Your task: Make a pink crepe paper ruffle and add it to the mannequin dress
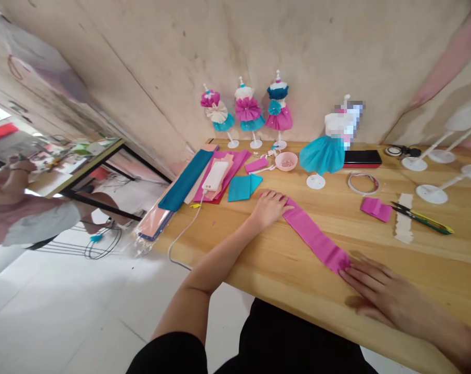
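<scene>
Two open hands lie flat on a long pink crepe paper strip (315, 239), which runs across a wooden table (433, 249). The left hand (268, 208) sits on one end of the strip with its fingers straight. The right hand (379, 291) sits at the other end, with its fingertips (346, 275) just on the paper. Neither hand is closed or gripping. They only press down.

From the strip, a paper dress (323, 153) on a stand is at 12 o'clock, and a small pink bowl (286, 161) is at 11 o'clock. A teal paper piece (243, 187) is at 10 o'clock. Thread snips (418, 218) are at 3 o'clock, just past a small pink paper square (376, 209).

This paper looks thin, so it could rip if the hands pull apart too hard. It could also crease if a hand slides. An arm reaching across could bump the dress and tip it over, and a white cord (179, 228) at 9 o'clock could catch on an elbow.

The hands hide the ends of the strip, so I cannot see how they look. The top of the dress is blurred, and the white stands (432, 194) at the right edge are cut off
</scene>
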Demonstrator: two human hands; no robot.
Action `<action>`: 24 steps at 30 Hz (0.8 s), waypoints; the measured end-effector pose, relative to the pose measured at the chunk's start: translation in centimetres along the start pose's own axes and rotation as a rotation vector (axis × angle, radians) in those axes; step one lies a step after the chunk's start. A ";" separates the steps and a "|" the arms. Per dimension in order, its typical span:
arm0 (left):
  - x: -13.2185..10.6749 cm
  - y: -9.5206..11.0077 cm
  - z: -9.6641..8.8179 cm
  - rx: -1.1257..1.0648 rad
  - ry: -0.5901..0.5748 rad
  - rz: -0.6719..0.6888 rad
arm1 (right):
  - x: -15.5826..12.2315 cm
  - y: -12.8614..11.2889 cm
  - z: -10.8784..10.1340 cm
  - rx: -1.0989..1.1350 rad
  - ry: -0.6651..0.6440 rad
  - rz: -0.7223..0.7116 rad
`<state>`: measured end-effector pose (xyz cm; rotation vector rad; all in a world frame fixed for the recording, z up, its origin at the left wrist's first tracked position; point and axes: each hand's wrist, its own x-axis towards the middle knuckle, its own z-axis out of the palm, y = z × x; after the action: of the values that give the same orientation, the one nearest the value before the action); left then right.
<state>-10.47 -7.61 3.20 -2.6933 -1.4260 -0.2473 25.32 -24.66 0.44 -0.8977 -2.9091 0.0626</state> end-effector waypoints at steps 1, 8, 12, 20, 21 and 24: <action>0.0 -0.2 -0.2 0.001 0.007 0.004 | 1.6 1.1 -0.4 0.007 0.021 -0.026; -0.6 0.2 -1.4 0.023 -0.027 -0.039 | 9.9 10.5 -3.3 -0.117 0.289 0.274; -1.3 2.6 -2.8 -0.133 -0.137 -0.046 | 12.2 6.5 -3.0 -0.093 0.286 0.308; -2.1 4.5 -5.5 -0.629 -0.459 0.376 | 11.4 3.8 -1.0 0.175 0.140 0.068; -2.2 4.9 -5.3 -0.618 -0.404 0.440 | 11.0 4.4 -1.4 0.209 0.128 0.043; -2.4 6.6 -4.0 -0.521 -0.267 0.682 | 10.3 6.1 -2.0 0.233 0.116 0.012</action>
<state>-6.78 -13.88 6.75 -3.5475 -0.4200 -0.2291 20.47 -13.79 2.85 -0.8481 -2.7180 0.3308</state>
